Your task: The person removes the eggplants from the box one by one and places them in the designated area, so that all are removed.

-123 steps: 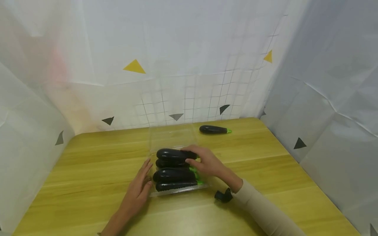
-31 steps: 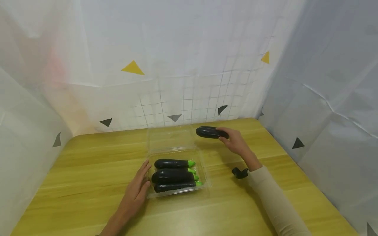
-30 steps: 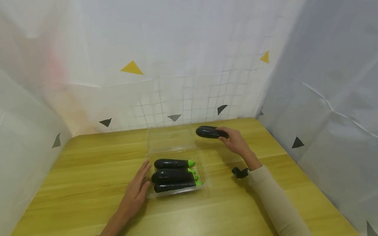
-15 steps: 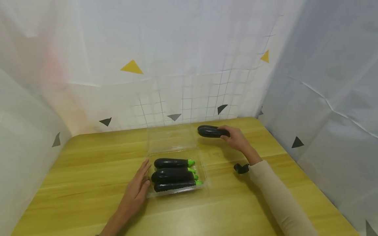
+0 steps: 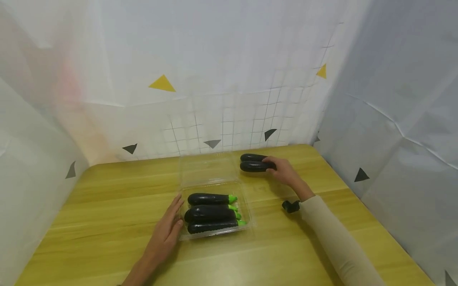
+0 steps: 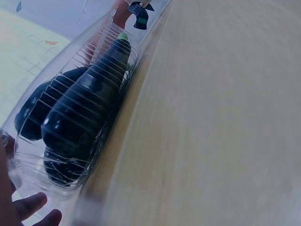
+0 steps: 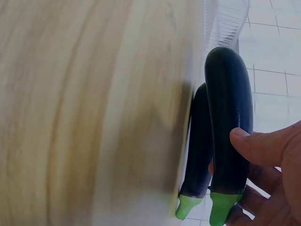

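My right hand [image 5: 284,171] grips a dark eggplant [image 5: 253,166] at the back right, thumb on one side and fingers curled round the other. In the right wrist view this eggplant [image 7: 228,103] shows a green stem end, close beside a second eggplant [image 7: 200,146] on the table. Several more eggplants [image 5: 209,213] lie side by side in a clear plastic clamshell box [image 5: 245,198], their green stems to the right. My left hand [image 5: 166,230] rests at the box's left side with its fingers extended.
The box's clear lid [image 5: 207,167] lies folded back on the wooden table [image 5: 118,206]. A black strap-like object [image 5: 290,206] is by the right wrist. White sheeting [image 5: 229,59] walls in the back and both sides.
Since the oldest frame, my right hand has carried an eggplant out of the box to beside the lone one. Lately it has shifted slightly toward me. My left hand has stayed put.
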`<state>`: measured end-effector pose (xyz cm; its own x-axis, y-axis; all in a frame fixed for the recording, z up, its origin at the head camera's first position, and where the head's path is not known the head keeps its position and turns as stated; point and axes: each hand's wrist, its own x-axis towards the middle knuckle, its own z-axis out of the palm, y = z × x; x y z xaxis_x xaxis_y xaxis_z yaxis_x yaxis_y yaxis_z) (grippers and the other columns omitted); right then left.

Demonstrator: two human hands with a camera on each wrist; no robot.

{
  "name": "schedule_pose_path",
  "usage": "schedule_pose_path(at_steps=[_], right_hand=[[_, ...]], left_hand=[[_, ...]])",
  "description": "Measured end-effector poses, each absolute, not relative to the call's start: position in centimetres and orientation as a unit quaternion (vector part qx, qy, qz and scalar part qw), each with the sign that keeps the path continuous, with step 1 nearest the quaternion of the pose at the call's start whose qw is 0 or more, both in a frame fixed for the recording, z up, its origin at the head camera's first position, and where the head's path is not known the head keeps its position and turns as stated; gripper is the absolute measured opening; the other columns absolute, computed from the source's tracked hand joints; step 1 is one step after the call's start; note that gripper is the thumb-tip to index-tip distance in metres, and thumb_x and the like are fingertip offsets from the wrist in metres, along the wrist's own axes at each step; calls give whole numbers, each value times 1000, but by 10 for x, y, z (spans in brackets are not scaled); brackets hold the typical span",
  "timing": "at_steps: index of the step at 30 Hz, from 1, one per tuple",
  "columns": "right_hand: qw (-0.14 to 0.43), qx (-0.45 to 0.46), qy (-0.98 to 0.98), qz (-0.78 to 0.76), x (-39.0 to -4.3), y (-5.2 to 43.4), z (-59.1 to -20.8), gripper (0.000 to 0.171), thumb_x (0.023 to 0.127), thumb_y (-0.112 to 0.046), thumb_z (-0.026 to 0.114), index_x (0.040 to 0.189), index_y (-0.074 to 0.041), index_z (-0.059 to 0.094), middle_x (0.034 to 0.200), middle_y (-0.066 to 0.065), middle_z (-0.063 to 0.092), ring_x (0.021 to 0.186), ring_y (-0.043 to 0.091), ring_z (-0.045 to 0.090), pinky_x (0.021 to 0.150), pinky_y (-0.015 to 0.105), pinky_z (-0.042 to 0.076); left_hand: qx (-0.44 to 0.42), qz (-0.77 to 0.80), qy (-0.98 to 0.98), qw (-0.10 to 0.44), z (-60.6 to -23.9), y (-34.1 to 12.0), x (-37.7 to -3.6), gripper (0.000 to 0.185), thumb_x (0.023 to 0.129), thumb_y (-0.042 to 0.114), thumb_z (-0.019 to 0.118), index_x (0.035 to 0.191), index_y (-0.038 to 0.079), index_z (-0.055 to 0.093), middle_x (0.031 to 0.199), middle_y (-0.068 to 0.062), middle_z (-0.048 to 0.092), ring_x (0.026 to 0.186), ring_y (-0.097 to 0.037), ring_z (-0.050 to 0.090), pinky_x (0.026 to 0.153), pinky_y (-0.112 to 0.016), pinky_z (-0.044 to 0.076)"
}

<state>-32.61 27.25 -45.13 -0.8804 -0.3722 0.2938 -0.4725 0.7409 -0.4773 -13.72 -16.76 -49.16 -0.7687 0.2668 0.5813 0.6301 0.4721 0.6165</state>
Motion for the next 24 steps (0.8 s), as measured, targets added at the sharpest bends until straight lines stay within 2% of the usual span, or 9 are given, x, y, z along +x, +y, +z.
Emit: schedule_pose_path(at_steps=[8,24], right_hand=[[88,229,-931,270,-325,273,-457,36,94,1,72,130,1,67,128,28,66,121,49,59,102,62,46],[60,214,-938,265,-331,274,-464,37,97,0,69,134,2,64,133,30,62,126,50,56,105,62,45]], left_hand=[[-266,-435,-835,205,-491,-168,-137,63,100,-7,53,160,5,39,165,-20,33,148,-40,32,120,-19,16],[-268,-439,-832,207,-491,-167,-137,63,100,-6,53,160,6,39,165,-19,33,149,-39,31,120,-19,16]])
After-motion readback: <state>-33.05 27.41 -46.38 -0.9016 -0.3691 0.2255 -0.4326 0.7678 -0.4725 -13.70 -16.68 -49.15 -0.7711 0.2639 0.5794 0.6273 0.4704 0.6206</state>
